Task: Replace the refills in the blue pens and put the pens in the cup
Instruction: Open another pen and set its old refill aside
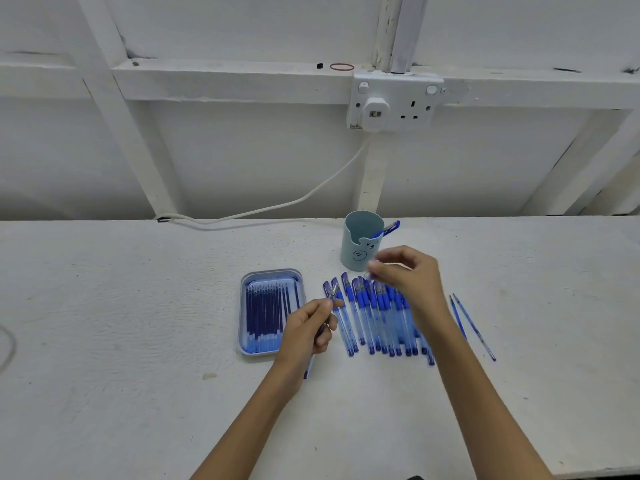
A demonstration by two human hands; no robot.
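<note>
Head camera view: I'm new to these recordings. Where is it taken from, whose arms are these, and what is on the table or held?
No machine here: a person wears one camera on the head, looking down at their own bare hands. The left hand grips a pen; the right hand pinches a small piece, too blurred to name. On the white table lie a row of blue pens, a tray of refills, two loose refills and a cup with another pen inside.

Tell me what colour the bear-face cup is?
It's a pale teal round plastic cup, clearest in the head view.
</note>
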